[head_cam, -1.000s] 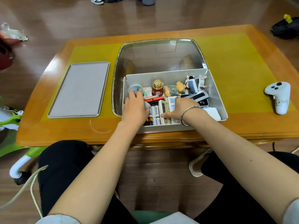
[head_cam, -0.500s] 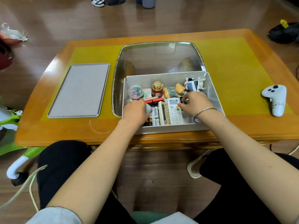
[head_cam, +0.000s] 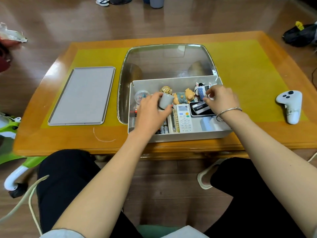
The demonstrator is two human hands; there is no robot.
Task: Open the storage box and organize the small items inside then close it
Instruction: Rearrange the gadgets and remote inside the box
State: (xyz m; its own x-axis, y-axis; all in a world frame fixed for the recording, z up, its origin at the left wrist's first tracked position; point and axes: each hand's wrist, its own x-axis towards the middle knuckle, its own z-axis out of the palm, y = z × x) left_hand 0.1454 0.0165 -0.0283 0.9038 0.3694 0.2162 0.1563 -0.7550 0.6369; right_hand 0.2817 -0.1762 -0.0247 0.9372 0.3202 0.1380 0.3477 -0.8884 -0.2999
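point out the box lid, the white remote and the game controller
box lid (head_cam: pixel 82 96), head view, middle of its flat grey top
white remote (head_cam: pixel 184 120), head view, its button panel
game controller (head_cam: pixel 289 103), head view, its white body

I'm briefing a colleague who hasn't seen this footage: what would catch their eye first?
Most striking is the open grey storage box at the table's near edge, crammed with small items, both hands inside it. The left hand grips a small grey cylinder above the batteries, while the right hand fingers a small figure at the back right. The grey lid lies flat to the box's left.
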